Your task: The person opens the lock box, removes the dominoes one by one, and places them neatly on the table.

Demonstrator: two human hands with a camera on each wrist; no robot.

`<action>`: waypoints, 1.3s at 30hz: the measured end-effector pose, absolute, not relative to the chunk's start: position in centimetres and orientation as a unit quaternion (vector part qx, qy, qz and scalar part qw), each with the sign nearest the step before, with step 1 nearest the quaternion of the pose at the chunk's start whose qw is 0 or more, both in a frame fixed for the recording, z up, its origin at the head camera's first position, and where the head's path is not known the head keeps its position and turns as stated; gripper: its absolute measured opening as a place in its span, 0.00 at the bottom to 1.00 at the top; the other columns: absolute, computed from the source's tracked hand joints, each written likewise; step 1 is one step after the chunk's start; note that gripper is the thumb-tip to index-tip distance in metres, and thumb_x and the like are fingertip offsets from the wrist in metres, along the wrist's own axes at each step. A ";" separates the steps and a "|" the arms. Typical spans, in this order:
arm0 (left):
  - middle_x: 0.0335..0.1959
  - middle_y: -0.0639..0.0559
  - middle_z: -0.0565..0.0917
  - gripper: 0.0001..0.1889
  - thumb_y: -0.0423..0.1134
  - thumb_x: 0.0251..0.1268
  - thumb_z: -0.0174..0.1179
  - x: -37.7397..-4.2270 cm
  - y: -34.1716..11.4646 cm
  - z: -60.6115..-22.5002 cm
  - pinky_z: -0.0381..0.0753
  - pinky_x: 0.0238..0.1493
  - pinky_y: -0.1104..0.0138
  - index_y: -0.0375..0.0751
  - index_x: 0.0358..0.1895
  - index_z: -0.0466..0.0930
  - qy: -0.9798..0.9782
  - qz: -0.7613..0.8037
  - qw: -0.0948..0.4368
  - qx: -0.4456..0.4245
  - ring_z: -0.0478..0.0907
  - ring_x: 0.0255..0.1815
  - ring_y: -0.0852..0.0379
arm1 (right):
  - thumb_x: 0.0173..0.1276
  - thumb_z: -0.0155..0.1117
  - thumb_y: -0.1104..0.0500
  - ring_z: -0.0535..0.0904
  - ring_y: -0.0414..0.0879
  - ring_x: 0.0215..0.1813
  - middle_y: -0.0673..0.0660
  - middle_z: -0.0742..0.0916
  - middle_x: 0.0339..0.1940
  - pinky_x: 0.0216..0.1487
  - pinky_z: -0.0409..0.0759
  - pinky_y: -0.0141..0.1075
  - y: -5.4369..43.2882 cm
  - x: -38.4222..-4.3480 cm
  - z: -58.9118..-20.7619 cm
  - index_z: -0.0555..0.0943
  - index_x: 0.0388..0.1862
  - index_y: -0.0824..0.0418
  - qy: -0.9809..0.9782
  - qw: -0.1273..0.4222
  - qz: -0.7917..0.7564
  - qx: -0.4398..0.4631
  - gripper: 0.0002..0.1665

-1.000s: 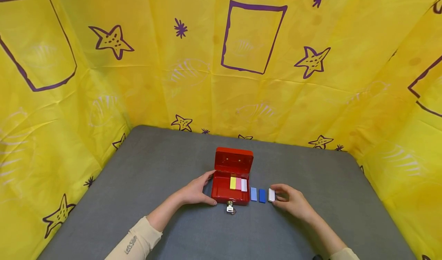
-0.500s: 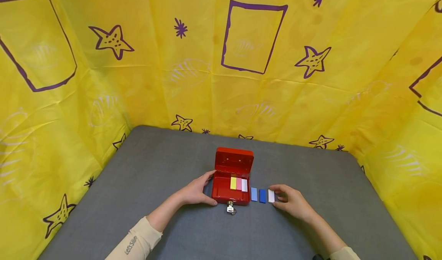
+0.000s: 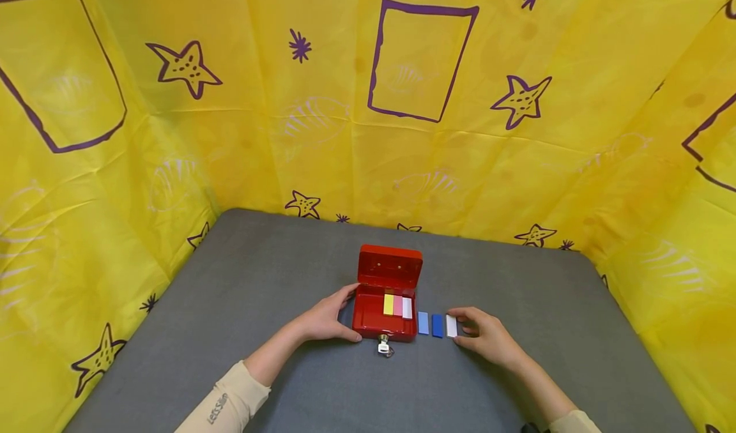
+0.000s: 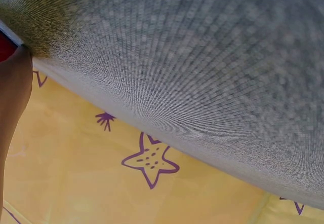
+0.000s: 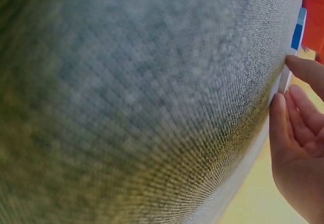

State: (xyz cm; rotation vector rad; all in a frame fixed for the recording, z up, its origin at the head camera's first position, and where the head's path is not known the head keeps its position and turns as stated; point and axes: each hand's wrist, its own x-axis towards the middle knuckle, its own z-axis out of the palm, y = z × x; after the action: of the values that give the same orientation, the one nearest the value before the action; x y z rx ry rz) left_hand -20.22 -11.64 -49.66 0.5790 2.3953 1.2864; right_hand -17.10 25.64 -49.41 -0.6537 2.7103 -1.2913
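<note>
A small red cash box [image 3: 368,321] stands on the grey table with its lid [image 3: 390,268] raised. My left hand [image 3: 328,318] holds the box's left side, thumb at the front corner and fingers at the back. Inside, on the right, lie a yellow block [image 3: 388,304], a pink block [image 3: 398,306] and a white block [image 3: 407,308], side by side. Right of the box, a light blue block [image 3: 423,323] and a dark blue block [image 3: 437,326] lie in a row. At the row's end, my right hand [image 3: 485,337] pinches another white block [image 3: 452,326] by its two ends.
A key [image 3: 383,347] sticks out of the lock at the box's front, with a small ring hanging from it. Yellow cloth [image 3: 322,133] with purple starfish drawings surrounds the back and sides of the grey table [image 3: 276,254].
The white block in my right hand has shifted very slightly left, towards the dark blue one. My left hand and the box have stayed in place.
</note>
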 end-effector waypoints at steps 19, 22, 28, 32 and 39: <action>0.73 0.44 0.62 0.54 0.45 0.45 0.76 -20.3 -11.8 -49.9 0.67 0.67 0.52 0.42 0.75 0.52 0.850 0.452 0.177 0.205 0.63 0.71 0.44 | 0.57 0.73 0.67 0.79 0.55 0.51 0.62 0.82 0.52 0.51 0.82 0.42 25.7 -17.0 -49.5 0.78 0.58 0.65 0.885 0.050 -0.416 -0.203 0.28; 0.73 0.44 0.62 0.54 0.45 0.45 0.76 -20.3 -11.7 -49.9 0.66 0.68 0.52 0.41 0.75 0.52 0.850 0.452 0.177 0.205 0.63 0.71 0.43 | 0.57 0.74 0.66 0.79 0.56 0.51 0.63 0.82 0.53 0.51 0.82 0.42 25.9 -17.1 -49.5 0.78 0.58 0.67 0.882 0.049 -0.421 -0.207 0.28; 0.73 0.44 0.62 0.54 0.45 0.45 0.76 -20.4 -11.7 -49.9 0.66 0.68 0.52 0.41 0.75 0.52 0.851 0.451 0.175 0.207 0.63 0.70 0.43 | 0.58 0.74 0.63 0.79 0.56 0.53 0.63 0.83 0.54 0.51 0.82 0.40 26.0 -17.2 -49.3 0.77 0.59 0.67 0.881 0.061 -0.432 -0.185 0.29; 0.73 0.44 0.62 0.54 0.45 0.45 0.77 -20.4 -11.7 -49.9 0.66 0.68 0.52 0.41 0.75 0.52 0.850 0.451 0.175 0.206 0.63 0.71 0.43 | 0.59 0.74 0.62 0.79 0.56 0.53 0.63 0.83 0.54 0.50 0.82 0.38 26.1 -17.1 -49.2 0.77 0.59 0.67 0.882 0.056 -0.432 -0.179 0.29; 0.73 0.44 0.62 0.54 0.45 0.45 0.77 -20.3 -11.7 -50.0 0.67 0.67 0.51 0.42 0.75 0.53 0.852 0.451 0.174 0.203 0.63 0.70 0.42 | 0.59 0.73 0.62 0.82 0.55 0.50 0.62 0.84 0.52 0.47 0.82 0.35 25.9 -17.2 -49.0 0.78 0.58 0.66 0.885 0.039 -0.439 -0.150 0.27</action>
State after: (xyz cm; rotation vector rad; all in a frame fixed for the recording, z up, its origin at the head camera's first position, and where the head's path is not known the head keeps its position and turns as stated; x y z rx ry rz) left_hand -20.33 -11.68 -49.97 0.5744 2.4148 1.2773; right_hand -17.16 25.85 -48.97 -0.4598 2.7132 -1.3445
